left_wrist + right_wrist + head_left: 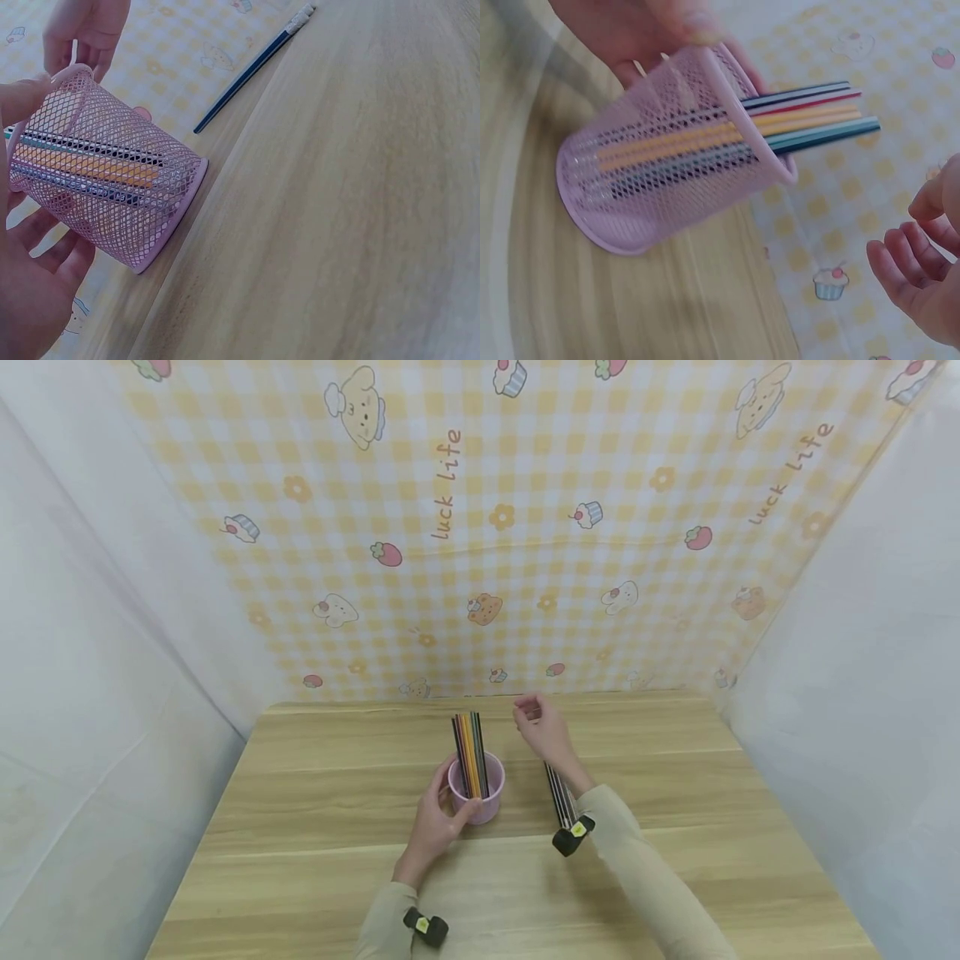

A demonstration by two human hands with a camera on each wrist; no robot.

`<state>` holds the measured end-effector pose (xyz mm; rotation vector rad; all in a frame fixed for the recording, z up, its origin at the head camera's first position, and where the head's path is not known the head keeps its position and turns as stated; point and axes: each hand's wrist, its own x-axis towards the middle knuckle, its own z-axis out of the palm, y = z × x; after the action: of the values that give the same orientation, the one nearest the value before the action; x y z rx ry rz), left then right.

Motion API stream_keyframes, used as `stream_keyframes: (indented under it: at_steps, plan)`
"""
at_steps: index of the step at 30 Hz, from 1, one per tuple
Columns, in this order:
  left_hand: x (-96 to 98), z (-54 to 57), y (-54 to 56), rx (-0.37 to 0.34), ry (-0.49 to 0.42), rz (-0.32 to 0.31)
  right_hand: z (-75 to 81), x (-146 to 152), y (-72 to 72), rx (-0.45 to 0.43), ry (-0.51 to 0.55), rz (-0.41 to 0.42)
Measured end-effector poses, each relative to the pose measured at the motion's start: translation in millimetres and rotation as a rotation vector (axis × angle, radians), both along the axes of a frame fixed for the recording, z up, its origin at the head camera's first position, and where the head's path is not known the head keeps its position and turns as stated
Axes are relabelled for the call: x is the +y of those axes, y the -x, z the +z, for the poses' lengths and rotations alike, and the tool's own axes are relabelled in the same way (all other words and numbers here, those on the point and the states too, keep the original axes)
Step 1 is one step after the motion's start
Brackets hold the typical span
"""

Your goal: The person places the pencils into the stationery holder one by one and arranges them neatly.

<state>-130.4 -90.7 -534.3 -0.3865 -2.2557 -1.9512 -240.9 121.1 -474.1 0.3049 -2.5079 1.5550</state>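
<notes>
My left hand [435,824] grips a pink mesh pen holder [488,808] around its side, thumb near the rim. Inside it leans a bundle of pencils [470,752] in black, red, yellow and green, their upper ends standing above the rim. The right wrist view shows the pen holder [660,165] and the pencils [817,120] in it closely. To the right of the holder, my right hand [547,735] is raised, its fingers loosely bent with nothing between them. Below that wrist, several dark pencils [558,795] lie on the table, partly hidden by the forearm.
The wooden table [315,802] ends at a yellow checked cloth [525,568] hanging at the back. White walls stand at the left [112,652] and right [855,652]. In the left wrist view the lying pencils [244,79] point their pale ends away.
</notes>
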Motion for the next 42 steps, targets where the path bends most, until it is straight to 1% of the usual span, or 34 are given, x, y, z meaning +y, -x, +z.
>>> stream_keyframes:
  at_steps: [3, 7, 13, 19, 29, 35, 42]
  plan:
    - [0.1, 1.5, -0.8, -0.007, 0.000, 0.004, 1.5, 10.2, 3.9, -0.036, -0.009, -0.018]
    - [1.3, 0.2, -0.8, -0.016, -0.007, 0.014, 0.6, 22.4, 7.8, -0.094, -0.022, -0.041]
    - [1.5, 1.3, -1.0, -0.017, -0.003, 0.013, -7.6, 38.6, 10.5, -0.138, -0.038, -0.058]
    - [1.0, 2.7, -1.6, -0.004, -0.001, 0.002, -17.1, 49.3, 9.2, -0.164, -0.031, -0.079]
    - [1.3, 1.1, -0.9, -0.010, 0.006, 0.012, -39.7, 65.7, 6.1, -0.220, -0.091, -0.116]
    - [1.9, 1.5, -1.1, -0.013, -0.001, 0.015, -53.5, 73.2, 1.1, -0.205, -0.134, -0.115]
    - [2.2, 1.9, -1.5, -0.008, 0.005, 0.019, -65.9, 73.3, -5.8, -0.258, -0.166, -0.125]
